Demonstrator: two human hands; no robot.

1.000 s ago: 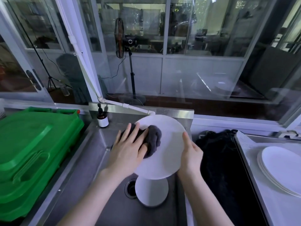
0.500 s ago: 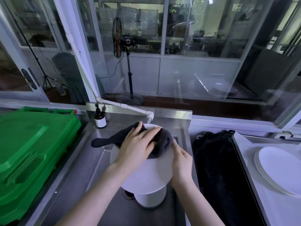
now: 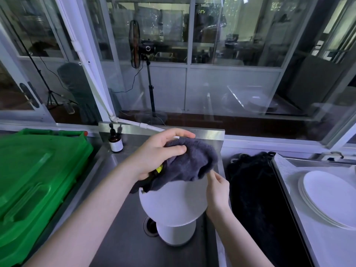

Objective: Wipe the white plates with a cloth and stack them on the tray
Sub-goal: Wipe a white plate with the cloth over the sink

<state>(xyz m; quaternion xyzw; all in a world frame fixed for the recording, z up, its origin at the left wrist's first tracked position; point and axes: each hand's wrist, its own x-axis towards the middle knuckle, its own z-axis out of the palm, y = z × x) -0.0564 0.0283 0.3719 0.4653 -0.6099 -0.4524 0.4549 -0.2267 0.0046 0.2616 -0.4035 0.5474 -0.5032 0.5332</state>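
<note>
Left hand (image 3: 159, 153) is gripping cloth (image 3: 190, 162), now bunched higher on plate (image 3: 173, 201); right hand (image 3: 217, 189) is pinching rim. Right, stack (image 3: 327, 197) is lying.

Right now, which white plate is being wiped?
The plate held over the sink under the grey cloth; the lower plate lies in it, the stack sits at right.

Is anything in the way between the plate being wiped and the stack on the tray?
Nothing upright shows. Only a dark heap lies low between sink and tray; the plate, held by the right hand, could likely pass over it.
</note>
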